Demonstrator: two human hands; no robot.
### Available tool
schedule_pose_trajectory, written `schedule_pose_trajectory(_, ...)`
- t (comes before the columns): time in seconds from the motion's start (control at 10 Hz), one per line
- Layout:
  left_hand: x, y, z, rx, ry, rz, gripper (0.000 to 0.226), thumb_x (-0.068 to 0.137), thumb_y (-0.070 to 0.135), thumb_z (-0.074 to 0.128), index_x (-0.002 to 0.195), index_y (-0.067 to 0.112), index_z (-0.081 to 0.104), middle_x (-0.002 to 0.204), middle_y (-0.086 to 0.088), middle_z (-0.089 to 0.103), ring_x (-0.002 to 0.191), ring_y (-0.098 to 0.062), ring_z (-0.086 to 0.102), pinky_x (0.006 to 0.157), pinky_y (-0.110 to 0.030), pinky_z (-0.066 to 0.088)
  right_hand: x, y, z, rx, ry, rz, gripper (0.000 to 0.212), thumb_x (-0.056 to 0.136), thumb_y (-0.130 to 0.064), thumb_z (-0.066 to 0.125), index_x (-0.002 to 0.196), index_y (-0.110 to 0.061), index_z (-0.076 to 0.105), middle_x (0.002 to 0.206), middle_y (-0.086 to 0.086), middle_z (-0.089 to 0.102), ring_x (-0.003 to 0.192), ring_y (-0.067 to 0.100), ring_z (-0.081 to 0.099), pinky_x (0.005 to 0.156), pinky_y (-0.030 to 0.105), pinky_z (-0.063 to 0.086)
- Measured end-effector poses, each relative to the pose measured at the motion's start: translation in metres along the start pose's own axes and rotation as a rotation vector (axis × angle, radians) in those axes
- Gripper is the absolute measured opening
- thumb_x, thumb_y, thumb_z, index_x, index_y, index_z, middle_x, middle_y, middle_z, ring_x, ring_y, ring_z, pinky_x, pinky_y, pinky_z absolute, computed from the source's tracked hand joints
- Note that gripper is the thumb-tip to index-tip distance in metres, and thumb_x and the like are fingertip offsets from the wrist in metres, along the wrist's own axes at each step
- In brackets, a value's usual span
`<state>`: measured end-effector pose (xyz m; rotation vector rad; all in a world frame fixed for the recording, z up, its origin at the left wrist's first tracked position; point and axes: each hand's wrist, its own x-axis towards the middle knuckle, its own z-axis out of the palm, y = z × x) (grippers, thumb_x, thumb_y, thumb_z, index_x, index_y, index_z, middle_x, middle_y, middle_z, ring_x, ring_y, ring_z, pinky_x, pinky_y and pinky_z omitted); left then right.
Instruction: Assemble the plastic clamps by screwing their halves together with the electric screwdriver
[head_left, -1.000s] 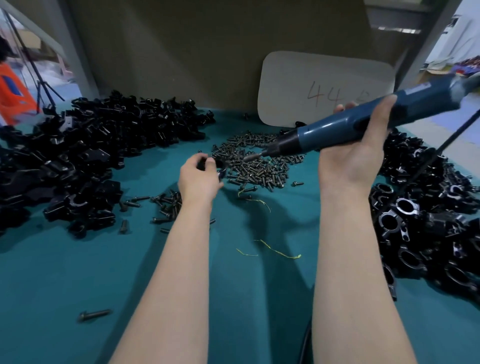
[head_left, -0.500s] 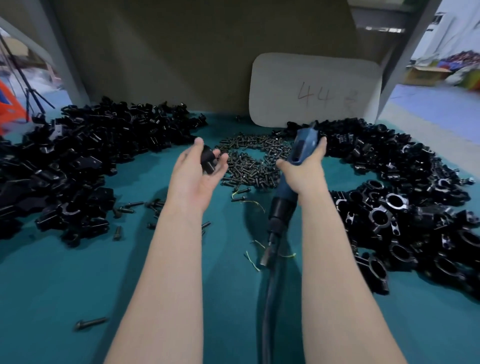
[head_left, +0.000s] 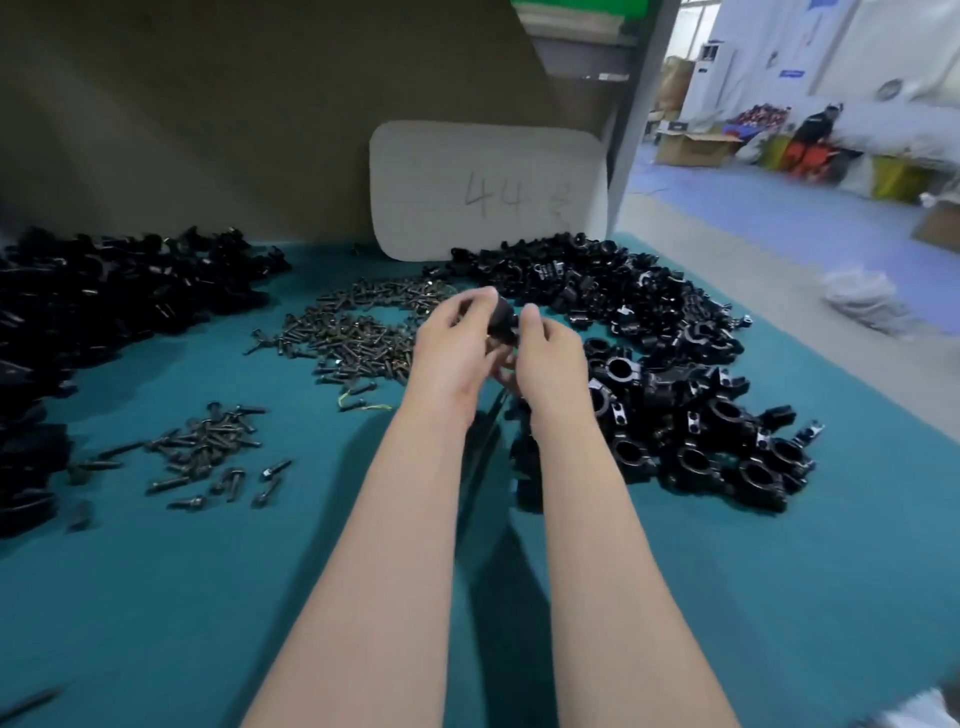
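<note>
Bench (head_left: 208, 597) left: heap of loose clamp halves (head_left: 104, 301), with screws (head_left: 358, 332) at centre. Left hand (head_left: 457, 343) and right hand (head_left: 545, 353) each have their grip closed on one black clamp (head_left: 501, 319), raised above the bench beside the assembled pile (head_left: 675, 395). It is likely light, rigid, slick plastic, best pinched on the outer flanks, clear of the screw holes.

Bare teal mat (head_left: 171, 597) nearest; clamp heaps (head_left: 675, 374) and screws (head_left: 358, 332) crowd beyond.

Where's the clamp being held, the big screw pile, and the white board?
held clamp (head_left: 502, 318), head view: dark upper face
screw pile (head_left: 353, 338), head view: pile's middle
white board (head_left: 441, 171), head view: blank left part
</note>
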<state>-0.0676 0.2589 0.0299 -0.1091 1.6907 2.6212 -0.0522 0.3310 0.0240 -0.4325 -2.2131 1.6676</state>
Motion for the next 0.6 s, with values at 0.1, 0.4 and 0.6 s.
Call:
schedule_pose_trajectory(0.1, -0.017, -0.016, 0.040, 0.160, -0.095, 0.032, 0.021, 0.099, 0.018, 0.052, 0.118, 0.015, 0.060, 0.096, -0.008, 0.062, 0.076, -0.018, 0.057, 0.054, -0.022, 0.049, -0.008, 0.008, -0.045, -0.001, 0.023, -0.025, 0.029, 0.097, -0.034, 0.050, 0.109, -0.013, 0.065, 0.097, 0.004, 0.068, 0.091, 0.019, 0.065, 0.088, 0.044, 0.053)
schedule_pose_trajectory(0.4, -0.031, -0.069, 0.081, 1.293, -0.177, 0.196, 0.038, 0.103, 0.021, 0.034, 0.138, 0.023, 0.048, 0.139, -0.005, 0.052, 0.145, -0.026, 0.019, 0.119, -0.049, 0.007, -0.006, 0.039, -0.110, -0.332, 0.187, -0.025, 0.035, 0.096, -0.010, 0.049, 0.130, -0.015, 0.057, 0.128, 0.003, 0.059, 0.108, 0.017, 0.057, 0.083, 0.014, 0.038)
schedule_pose_trajectory(0.6, -0.028, -0.074, 0.068, 1.288, -0.140, 0.341, 0.041, 0.095, 0.017, 0.046, 0.134, 0.021, 0.054, 0.134, -0.005, 0.055, 0.135, -0.028, 0.036, 0.113, -0.049, 0.026, -0.005, 0.046, -0.104, -0.348, 0.269, -0.027, 0.031, 0.096, -0.008, 0.046, 0.124, -0.015, 0.058, 0.130, 0.004, 0.053, 0.103, 0.019, 0.058, 0.084, 0.027, 0.045)
